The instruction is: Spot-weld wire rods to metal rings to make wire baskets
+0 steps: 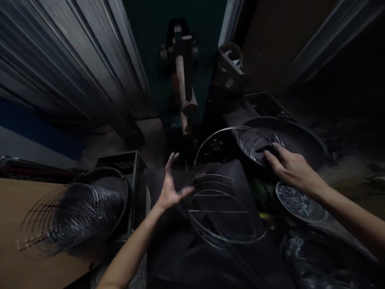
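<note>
A round wire frame (pixel 221 211) with thin rings and straight crossbars is held up in front of dark cloth. My right hand (pixel 290 164) is closed at its upper right edge; something dark shows at the fingertips, too dim to name. To the left of the frame, my left hand (pixel 171 188) has its thumb and fingers spread and holds nothing. Its thumb points at the frame's rim; whether they touch I cannot tell. A stack of similar wire rings (pixel 87 212) leans over a dark round basin at the left, blurred.
Ahead stands a dark green machine (pixel 144 56) with a wooden-looking lever (pixel 182 80). On the right, a wide dark pan (pixel 303 140) holds wire pieces, and a smaller bowl (pixel 281 192) holds small metal bits. A black crate (pixel 134 176) and wooden board (pixel 15 200) are at left.
</note>
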### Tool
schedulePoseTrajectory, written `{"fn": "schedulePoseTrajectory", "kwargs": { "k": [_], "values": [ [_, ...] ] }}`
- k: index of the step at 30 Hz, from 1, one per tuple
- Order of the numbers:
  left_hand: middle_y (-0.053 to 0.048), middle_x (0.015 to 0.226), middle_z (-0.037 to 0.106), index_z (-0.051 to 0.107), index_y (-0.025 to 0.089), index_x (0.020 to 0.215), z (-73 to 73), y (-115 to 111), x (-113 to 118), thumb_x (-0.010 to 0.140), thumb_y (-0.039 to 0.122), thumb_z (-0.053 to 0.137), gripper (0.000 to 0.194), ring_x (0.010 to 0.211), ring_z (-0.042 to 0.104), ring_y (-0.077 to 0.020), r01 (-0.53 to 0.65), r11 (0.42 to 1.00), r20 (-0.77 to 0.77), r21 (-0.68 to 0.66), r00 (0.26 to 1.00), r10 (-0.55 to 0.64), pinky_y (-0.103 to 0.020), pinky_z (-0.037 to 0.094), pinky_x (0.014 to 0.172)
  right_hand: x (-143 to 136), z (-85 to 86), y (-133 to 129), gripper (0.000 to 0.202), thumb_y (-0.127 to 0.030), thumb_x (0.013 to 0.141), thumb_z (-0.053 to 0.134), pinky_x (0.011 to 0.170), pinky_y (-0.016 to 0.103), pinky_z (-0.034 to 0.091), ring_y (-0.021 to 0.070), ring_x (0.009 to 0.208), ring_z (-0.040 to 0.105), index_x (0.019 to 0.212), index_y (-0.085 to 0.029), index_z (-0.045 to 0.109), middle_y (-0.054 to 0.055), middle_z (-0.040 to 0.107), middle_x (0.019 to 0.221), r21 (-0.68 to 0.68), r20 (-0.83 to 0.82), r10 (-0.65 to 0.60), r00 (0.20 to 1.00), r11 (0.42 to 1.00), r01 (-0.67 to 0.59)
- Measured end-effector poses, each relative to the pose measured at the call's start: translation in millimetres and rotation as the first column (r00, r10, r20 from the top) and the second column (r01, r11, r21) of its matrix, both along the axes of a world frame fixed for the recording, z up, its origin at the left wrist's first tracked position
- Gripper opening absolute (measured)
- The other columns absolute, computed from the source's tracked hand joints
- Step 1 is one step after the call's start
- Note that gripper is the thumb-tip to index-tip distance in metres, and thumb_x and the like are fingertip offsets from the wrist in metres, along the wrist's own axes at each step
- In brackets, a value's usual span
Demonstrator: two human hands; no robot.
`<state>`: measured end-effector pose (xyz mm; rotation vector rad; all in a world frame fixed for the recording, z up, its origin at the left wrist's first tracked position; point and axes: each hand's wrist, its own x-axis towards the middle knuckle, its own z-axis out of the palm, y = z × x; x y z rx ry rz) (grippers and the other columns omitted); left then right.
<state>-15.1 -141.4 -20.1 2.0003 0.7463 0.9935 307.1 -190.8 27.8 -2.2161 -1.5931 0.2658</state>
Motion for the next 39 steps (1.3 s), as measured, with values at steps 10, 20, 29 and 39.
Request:
{"fn": "schedulePoseTrajectory", "kwargs": {
  "k": [10,20,29,39],
  "values": [
    [0.007,0.047,0.043,0.062,0.015,0.104,-22.9,-40.2,34.7,0.092,0.047,0.04,0.041,0.041,0.04,-0.0054,-0.093,0.829,0.015,-0.551,0.993,0.121,-0.018,0.034,0.048,-60.3,-99.2,132.2,0.024,-0.028,0.088,0.05,0.09,0.036,0.047,0.0242,0.098,0.064,0.101,-0.019,0.068,0.006,0.07,0.103,0.001,-0.396,0.322,0.86,0.936,-0.351],
    [-0.003,0.071,0.063,0.067,0.012,0.098,-34.3,15.1,45.0,0.083,0.049,0.057,0.042,0.061,0.058,-0.0093,0.111,0.702,0.142,-0.703,0.99,-0.014,-0.021,0.045,0.061,-70.3,-98.8,180.6,0.041,-0.016,0.082,0.06,0.092,0.036,0.048,0.0253,0.101,0.063,0.123,-0.019,0.061,0.01,0.068,0.109,0.042,-0.149,0.449,0.881,0.893,-0.448],
    [-0.005,0.072,0.065,0.064,0.012,0.1,-38.2,18.9,43.8,0.087,0.054,0.047,0.046,0.059,0.059,-0.0108,0.185,0.635,0.208,-0.75,0.977,-0.039,-0.023,0.046,0.061,-55.7,-90.0,62.6,0.033,-0.047,0.086,0.053,0.083,0.037,0.051,0.0237,0.087,0.066,0.099,-0.022,0.07,0.006,0.07,0.095,0.078,-0.554,0.257,0.792,0.963,-0.258],
    [-0.008,0.107,0.067,0.058,0.015,0.115,-19.9,-3.1,61.3,0.092,0.045,0.042,0.042,0.097,0.063,-0.0247,-0.112,0.99,-0.644,-0.09,0.765,0.028,-0.038,0.047,0.086,-111.4,-70.3,43.2,0.043,-0.061,0.073,0.064,0.064,0.029,0.047,0.016,0.065,0.056,0.07,-0.018,0.062,0.003,0.06,0.068,0.109,-0.805,0.123,0.581,0.992,-0.058]
  ]
}}
